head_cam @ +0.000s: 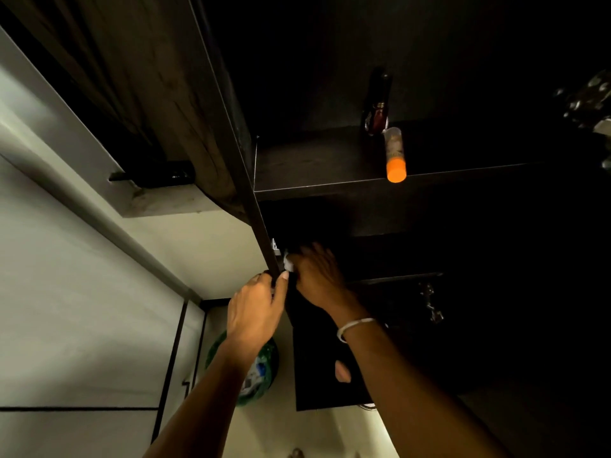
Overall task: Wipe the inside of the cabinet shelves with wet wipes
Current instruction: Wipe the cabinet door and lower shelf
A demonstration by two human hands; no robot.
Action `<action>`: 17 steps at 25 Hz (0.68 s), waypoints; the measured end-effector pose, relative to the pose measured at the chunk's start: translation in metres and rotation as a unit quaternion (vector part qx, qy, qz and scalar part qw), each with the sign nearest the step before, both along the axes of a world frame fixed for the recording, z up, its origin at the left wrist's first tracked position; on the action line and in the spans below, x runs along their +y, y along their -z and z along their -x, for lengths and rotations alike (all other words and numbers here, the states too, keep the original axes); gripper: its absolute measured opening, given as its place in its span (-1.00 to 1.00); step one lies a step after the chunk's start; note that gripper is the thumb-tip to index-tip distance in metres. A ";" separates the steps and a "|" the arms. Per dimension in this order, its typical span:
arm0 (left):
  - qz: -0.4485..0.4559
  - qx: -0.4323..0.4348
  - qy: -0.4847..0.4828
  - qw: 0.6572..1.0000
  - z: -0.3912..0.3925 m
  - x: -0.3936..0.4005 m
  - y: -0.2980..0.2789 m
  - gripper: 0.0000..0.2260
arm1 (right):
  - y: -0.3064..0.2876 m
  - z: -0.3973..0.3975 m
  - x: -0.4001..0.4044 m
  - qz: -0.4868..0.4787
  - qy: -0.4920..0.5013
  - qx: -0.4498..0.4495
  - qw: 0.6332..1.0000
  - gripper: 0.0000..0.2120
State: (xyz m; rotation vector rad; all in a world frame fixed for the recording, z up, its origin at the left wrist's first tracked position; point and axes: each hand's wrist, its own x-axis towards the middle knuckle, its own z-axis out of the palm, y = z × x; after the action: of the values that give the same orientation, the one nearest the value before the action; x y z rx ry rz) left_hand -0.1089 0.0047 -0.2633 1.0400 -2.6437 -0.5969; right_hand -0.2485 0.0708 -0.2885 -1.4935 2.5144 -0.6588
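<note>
Up close, my left hand (256, 305) is curled over the front edge of the cabinet's side panel (264, 233), thumb on one side and fingers wrapped round the other, steadying me. Just past it, my right hand (317, 276) reaches into the lower compartment with the wipe (289, 262) bunched under its fingertips; only a small white corner shows, pressed near the panel and a pale metal fitting (275, 246). How tightly those fingers are curled round the wipe I cannot tell, since the hand is blurred and the cabinet is dark.

I judge the wipe to be light, limp and damp, so it will fold and slide unless I keep it wadded and pinned flat beneath several fingers rather than pinched at an edge. It should glide on the smooth dark board but snag on the fitting.

Farther up, the shelf (330, 186) carries a tube (395, 157) with an orange cap lying at its front edge, and a dark bottle (377, 104) standing behind it.
</note>
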 end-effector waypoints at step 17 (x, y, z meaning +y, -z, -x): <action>0.051 -0.057 -0.042 0.996 0.002 0.008 0.002 -0.55 | 0.028 -0.004 0.046 -0.037 -0.015 0.129 0.991 -0.43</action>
State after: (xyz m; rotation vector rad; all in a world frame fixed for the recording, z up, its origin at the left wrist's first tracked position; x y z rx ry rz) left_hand -0.1105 0.0125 -0.2656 1.1794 -2.6795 -0.3917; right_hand -0.2444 0.1165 -0.3162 -1.6828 2.6595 -0.3833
